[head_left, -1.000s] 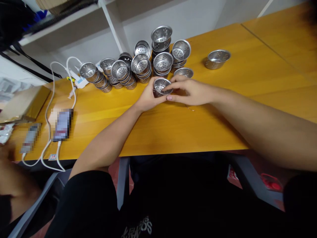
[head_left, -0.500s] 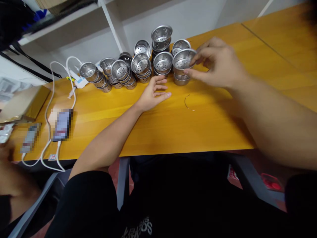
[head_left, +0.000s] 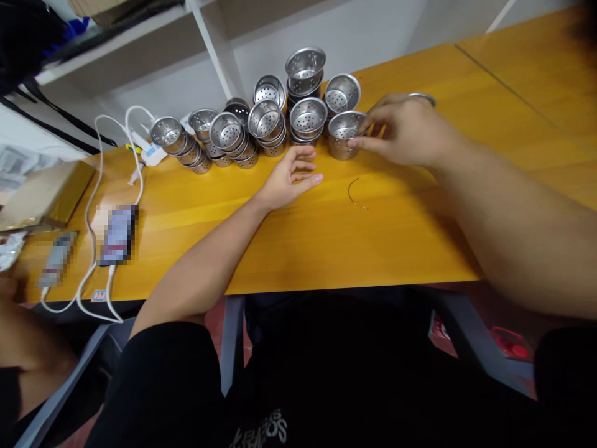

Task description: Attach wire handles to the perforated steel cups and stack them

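Right hand [head_left: 401, 132] pinches a perforated cup [head_left: 343, 148] by its rim; left hand [head_left: 290, 177] is relaxed and empty.
The cup sits toward the bench's [head_left: 289, 255] back edge, beside nested stacks [head_left: 308, 119] already built; one lone cup [head_left: 424, 97], mostly hidden behind the right hand, seems left unstacked. Half a second ago the pinched cup was higher; now it has dropped, apparently into another beneath.

Wearer in black short-sleeved top [head_left: 354, 373]; left sleeve [head_left: 163, 367] plain. Pale lettering [head_left: 261, 429] on front, only partly legible. Left hand [head_left: 285, 179] and right hand [head_left: 407, 132] bare.
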